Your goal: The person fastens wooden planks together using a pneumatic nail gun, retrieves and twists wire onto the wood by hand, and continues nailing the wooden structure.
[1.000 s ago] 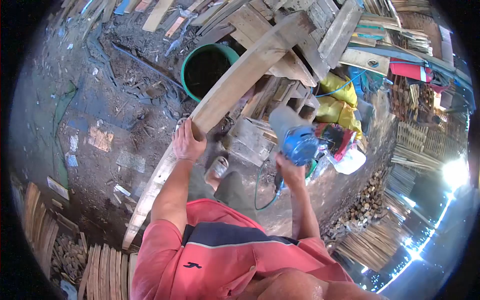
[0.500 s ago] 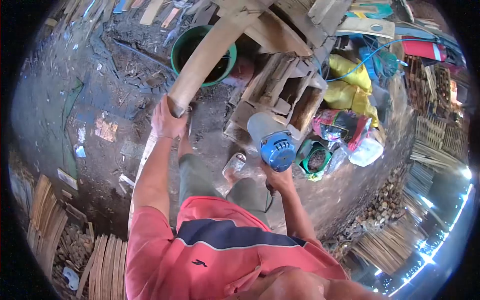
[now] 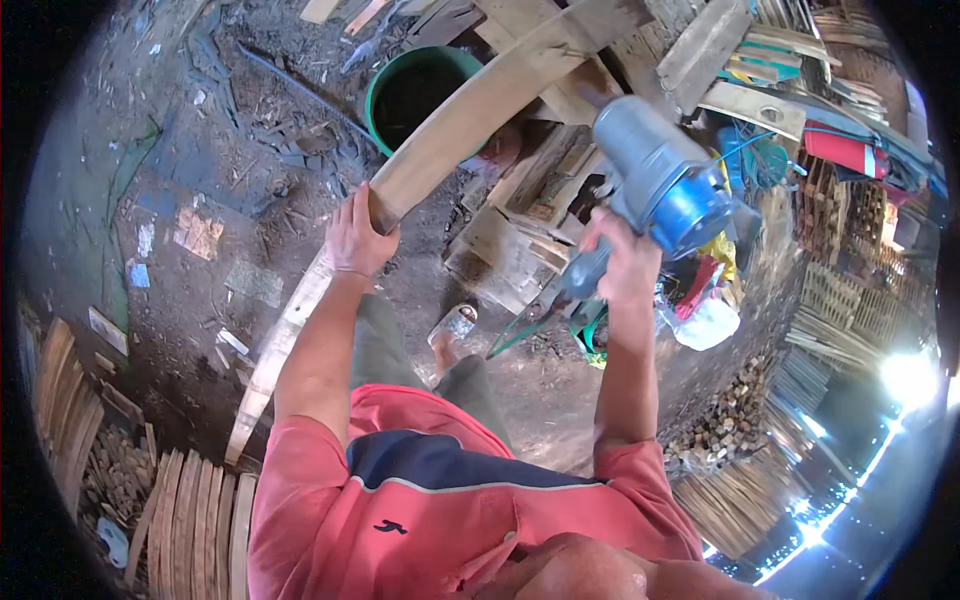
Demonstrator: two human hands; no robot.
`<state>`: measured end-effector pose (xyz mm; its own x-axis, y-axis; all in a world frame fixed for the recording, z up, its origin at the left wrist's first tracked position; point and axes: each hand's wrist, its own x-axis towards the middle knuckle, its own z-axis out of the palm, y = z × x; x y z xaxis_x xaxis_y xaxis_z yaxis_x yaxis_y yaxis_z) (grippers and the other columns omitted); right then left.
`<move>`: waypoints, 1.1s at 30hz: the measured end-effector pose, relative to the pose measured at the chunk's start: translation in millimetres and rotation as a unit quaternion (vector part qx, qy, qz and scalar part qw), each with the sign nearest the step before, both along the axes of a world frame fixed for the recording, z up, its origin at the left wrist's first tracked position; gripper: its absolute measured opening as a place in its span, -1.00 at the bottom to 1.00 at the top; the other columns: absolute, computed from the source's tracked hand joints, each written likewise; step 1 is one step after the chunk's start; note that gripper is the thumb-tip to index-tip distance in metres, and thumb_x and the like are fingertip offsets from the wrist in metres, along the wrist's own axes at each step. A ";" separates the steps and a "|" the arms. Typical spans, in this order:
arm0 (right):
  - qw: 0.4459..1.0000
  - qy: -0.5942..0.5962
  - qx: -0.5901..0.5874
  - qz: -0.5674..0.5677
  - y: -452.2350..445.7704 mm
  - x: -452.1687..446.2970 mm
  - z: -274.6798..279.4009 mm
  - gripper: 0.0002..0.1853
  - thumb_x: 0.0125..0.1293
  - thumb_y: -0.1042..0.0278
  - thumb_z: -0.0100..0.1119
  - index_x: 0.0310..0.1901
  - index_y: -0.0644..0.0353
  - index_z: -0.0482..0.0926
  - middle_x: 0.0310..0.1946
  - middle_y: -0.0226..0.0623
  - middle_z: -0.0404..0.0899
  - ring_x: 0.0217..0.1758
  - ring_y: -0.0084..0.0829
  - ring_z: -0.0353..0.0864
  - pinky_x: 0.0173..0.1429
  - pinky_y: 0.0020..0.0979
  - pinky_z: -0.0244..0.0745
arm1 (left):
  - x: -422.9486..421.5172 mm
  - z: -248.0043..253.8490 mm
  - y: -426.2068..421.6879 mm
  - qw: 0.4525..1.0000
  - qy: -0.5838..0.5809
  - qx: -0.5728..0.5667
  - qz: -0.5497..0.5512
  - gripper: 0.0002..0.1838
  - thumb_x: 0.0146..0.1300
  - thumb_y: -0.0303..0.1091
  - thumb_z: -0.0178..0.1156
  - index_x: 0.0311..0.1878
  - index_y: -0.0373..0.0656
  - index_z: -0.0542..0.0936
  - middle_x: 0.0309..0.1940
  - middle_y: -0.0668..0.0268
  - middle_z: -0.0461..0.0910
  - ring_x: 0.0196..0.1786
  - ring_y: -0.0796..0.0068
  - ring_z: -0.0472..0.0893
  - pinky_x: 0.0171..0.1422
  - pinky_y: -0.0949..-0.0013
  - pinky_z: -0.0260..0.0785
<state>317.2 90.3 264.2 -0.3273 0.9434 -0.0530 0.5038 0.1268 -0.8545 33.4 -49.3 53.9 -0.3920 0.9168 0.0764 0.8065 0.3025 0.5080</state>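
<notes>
A long wooden plank (image 3: 470, 110) runs from the upper right down to the lower left. My left hand (image 3: 361, 236) grips it near its middle, fingers wrapped over a dark-edged spot. On the right, my right hand (image 3: 622, 250) is closed on the handle of a power tool (image 3: 660, 170) with a grey body and a blue motor end. The tool is held up in the air to the right of the plank, apart from it. Its front end points up and left, toward the plank's far part.
Behind the plank stands a green bucket (image 3: 410, 95). A wooden crate-like stack (image 3: 510, 255) sits ahead, with a white bag (image 3: 708, 322) to its right. Stacked slats (image 3: 190, 525) lie at lower left, and a pile of wood pieces (image 3: 725, 425) at right. A cord hangs from the tool.
The power tool has risen and moved right with my right hand, and its front now tilts up-left. The plank shifted left, then back right, with my left hand still on it.
</notes>
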 end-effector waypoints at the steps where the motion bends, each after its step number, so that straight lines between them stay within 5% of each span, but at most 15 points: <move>1: 0.993 0.076 -0.071 -0.053 7.8 -7.8 1.0 -0.96 0.31 0.49 0.18 -0.32 0.19 0.58 -0.57 -0.24 0.52 -0.53 -0.36 0.54 -0.38 -0.31 0.46 | 0.1 -0.5 0.1 1.000 -0.005 -0.001 0.002 -0.04 -0.18 -0.11 0.51 0.38 -0.15 0.37 0.01 0.03 0.57 0.04 -0.06 0.59 0.15 0.00 0.47; 4: 0.957 0.115 -0.168 -0.209 26.2 -42.0 21.0 -0.91 0.20 0.49 0.26 -0.37 0.29 0.55 -0.62 -0.24 0.51 -0.56 -0.35 0.52 -0.38 -0.32 0.45 | 2.2 6.4 2.9 0.999 -0.004 -0.039 0.023 -0.05 -0.20 -0.13 0.53 0.35 -0.15 0.39 -0.01 0.05 0.58 0.02 -0.04 0.60 0.13 0.02 0.48; 14: 0.956 0.129 -0.147 -0.217 39.7 -66.7 20.2 -0.83 0.14 0.49 0.32 -0.28 0.38 0.56 -0.63 -0.25 0.49 -0.59 -0.35 0.49 -0.39 -0.32 0.45 | -5.4 3.3 1.1 0.999 -0.039 0.010 0.001 -0.05 -0.23 -0.18 0.55 0.35 -0.14 0.40 0.04 0.08 0.59 0.04 0.04 0.60 0.12 0.05 0.49; 20: 0.951 0.131 -0.159 -0.228 47.0 -58.9 3.1 -0.66 0.13 0.63 0.29 -0.02 0.36 0.53 -0.47 -0.27 0.55 -0.59 -0.41 0.49 -0.48 -0.38 0.42 | -7.0 0.2 -1.7 0.999 -0.043 -0.001 -0.001 -0.02 -0.22 -0.17 0.55 0.37 -0.12 0.39 0.05 0.08 0.58 0.06 0.06 0.60 0.14 0.06 0.48; 30: 0.973 0.009 -0.154 -0.170 57.3 -64.2 -0.3 -0.79 0.09 0.62 0.23 -0.19 0.34 0.57 -0.48 -0.32 0.53 -0.58 -0.46 0.46 -0.55 -0.41 0.35 | -7.9 6.6 -1.2 0.998 -0.067 -0.010 -0.002 -0.07 -0.16 -0.18 0.52 0.38 -0.11 0.39 0.09 0.14 0.58 0.12 0.09 0.59 0.20 0.08 0.45; 33: 0.964 0.077 -0.140 -0.213 43.1 -65.9 -7.6 -0.84 0.09 0.60 0.23 -0.24 0.32 0.57 -0.48 -0.33 0.53 -0.58 -0.44 0.46 -0.51 -0.40 0.36 | -10.4 3.8 -1.4 0.998 -0.065 0.008 0.011 -0.09 -0.14 -0.19 0.50 0.37 -0.13 0.40 0.10 0.15 0.58 0.14 0.10 0.58 0.22 0.09 0.44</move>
<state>251.3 133.4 256.5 0.0621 0.9498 -0.3065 0.3228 -0.3097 -0.8944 23.1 -50.7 57.7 -0.4188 0.9073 0.0374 0.7271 0.3103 0.6124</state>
